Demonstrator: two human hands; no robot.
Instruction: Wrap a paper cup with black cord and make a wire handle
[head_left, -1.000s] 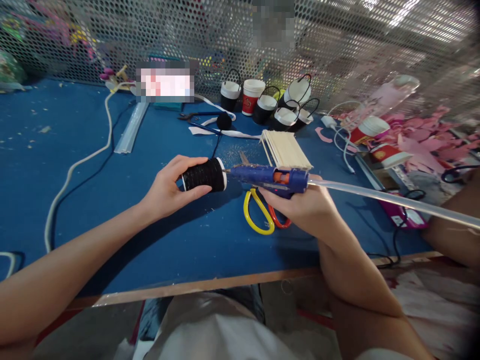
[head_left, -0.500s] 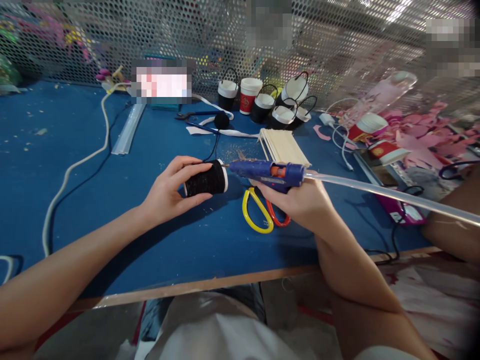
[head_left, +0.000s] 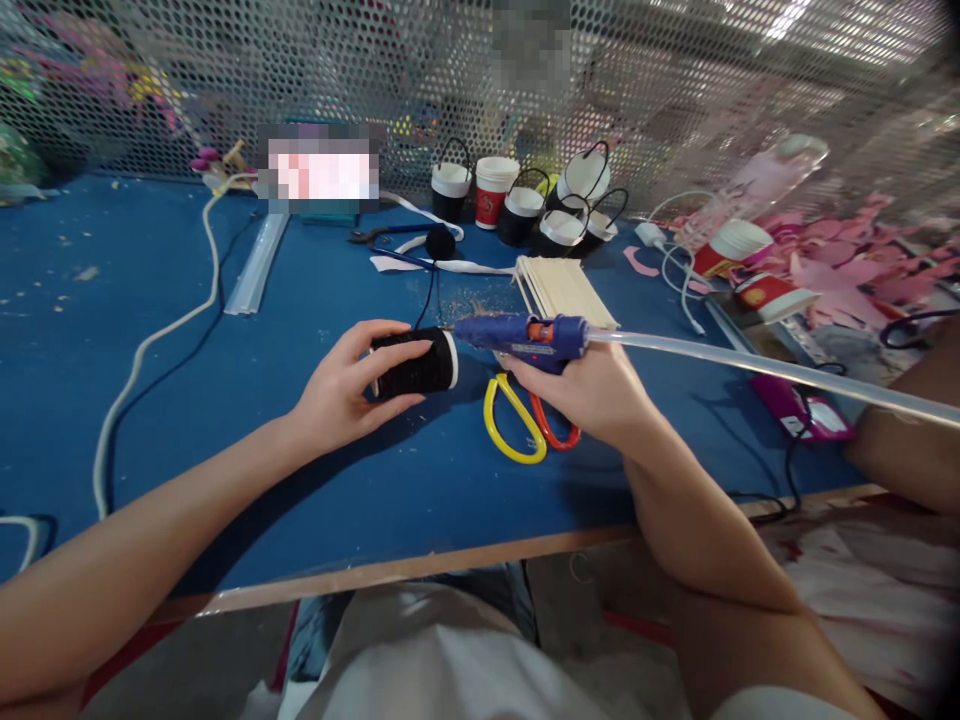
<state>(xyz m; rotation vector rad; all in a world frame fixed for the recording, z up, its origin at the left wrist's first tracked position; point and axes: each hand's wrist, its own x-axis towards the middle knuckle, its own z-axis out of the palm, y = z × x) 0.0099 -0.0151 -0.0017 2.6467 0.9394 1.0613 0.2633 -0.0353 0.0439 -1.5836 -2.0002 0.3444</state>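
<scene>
My left hand (head_left: 349, 385) grips a small paper cup (head_left: 416, 372) wrapped in black yarn, lying on its side with its white rim to the right. In my right hand (head_left: 592, 390) is a blue glue gun (head_left: 517, 338), with a long clear glue stick (head_left: 720, 370) running out of its back. The nozzle meets the upper side of the cup near the rim; whether it touches cannot be made out. A black yarn strand (head_left: 426, 295) leads from the cup to a black yarn ball (head_left: 440, 241). Scissors (head_left: 517, 448) with yellow and red handles lie below the gun.
Several black-wrapped cups (head_left: 523, 212) and a red paper cup (head_left: 495, 190) stand at the back. Wooden sticks (head_left: 566, 290), pliers (head_left: 367, 238) and spare glue sticks (head_left: 256, 265) lie about. A white cord (head_left: 161, 325) crosses the left; another person's arm (head_left: 907, 430) is at the right.
The glue gun has shifted slightly left with my right hand, its nozzle now over the cup's edge. The cup has turned a little in my left hand.
</scene>
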